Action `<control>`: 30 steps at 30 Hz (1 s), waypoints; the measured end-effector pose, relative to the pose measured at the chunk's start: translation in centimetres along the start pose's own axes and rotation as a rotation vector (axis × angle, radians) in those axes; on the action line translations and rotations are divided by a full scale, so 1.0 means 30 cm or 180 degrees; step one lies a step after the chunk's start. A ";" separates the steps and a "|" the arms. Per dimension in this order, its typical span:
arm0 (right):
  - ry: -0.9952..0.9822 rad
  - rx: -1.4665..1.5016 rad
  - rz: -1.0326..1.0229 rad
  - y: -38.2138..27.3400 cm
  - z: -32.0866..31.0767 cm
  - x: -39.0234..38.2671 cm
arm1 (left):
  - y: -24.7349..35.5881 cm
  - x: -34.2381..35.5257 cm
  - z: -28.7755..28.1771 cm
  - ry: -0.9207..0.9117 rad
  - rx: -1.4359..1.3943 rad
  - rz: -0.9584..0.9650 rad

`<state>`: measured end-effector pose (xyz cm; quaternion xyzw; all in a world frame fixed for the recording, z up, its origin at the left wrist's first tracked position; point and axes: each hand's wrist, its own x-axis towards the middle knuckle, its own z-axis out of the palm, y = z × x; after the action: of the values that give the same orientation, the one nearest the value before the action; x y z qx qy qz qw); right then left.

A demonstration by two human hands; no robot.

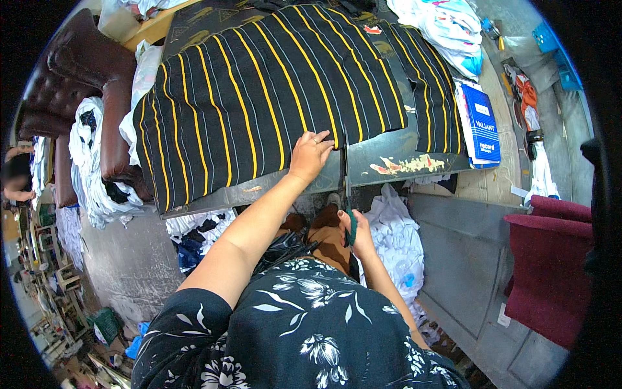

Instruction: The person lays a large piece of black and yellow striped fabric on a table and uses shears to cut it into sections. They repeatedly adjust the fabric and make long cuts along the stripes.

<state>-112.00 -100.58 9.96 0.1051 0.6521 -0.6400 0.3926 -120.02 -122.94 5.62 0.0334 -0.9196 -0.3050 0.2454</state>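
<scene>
Worn on the head (as the left one of two side-by-side fisheye cameras), facing steeply down and somewhat forward, upright and unmirrored. Set nearest to the floral-print blouse along the lower edge, then looking out past it to the left hand and the right hand near the middle. Farther off, looking from above onto the striped fabric on the tabletop, across the upper half. Wide enough to take in the tufted leather armchair at far left, the maroon cloth at far right and the grey floor at lower left, bowing straight edges toward a round black rim
</scene>
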 end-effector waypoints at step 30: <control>-0.0110 -0.0304 0.0242 -0.166 -0.075 0.076 | -0.004 0.009 -0.022 -0.0248 -0.0259 -0.0123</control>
<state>-117.56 -100.14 11.94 0.0999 0.6705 -0.5946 0.4324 -119.98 -123.46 6.11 0.0293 -0.9145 -0.3478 0.2047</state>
